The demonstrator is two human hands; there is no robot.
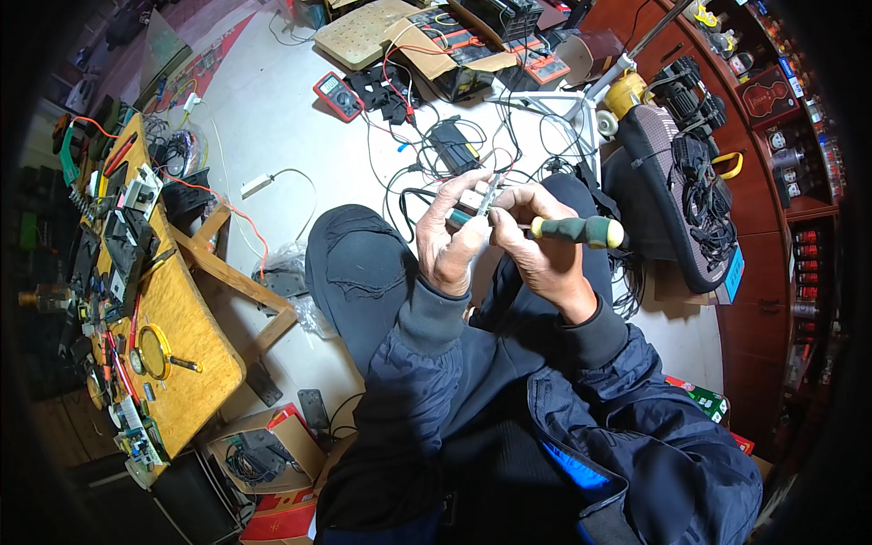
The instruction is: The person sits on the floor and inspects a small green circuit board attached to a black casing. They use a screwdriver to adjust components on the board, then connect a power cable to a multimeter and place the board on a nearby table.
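My left hand (445, 250) is closed around a small device with pale and green parts (470, 202), raised above my lap. Its exact kind is too small to make out. Close beside it, my right hand (549, 263) is closed too, its fingertips meeting the device. A screwdriver (581, 232) with a green and yellow handle lies across the right hand, the handle sticking out to the right. Its shaft and tip are hidden by the fingers. Both hands sit between my knees, in dark trousers.
A wooden bench (195, 331) at left carries tools and a magnifying glass (155, 352). On the floor ahead lie a red multimeter (338, 96), a black power adapter (452, 149) and tangled cables. A padded board with coiled black cables (699, 195) stands right, before shelves.
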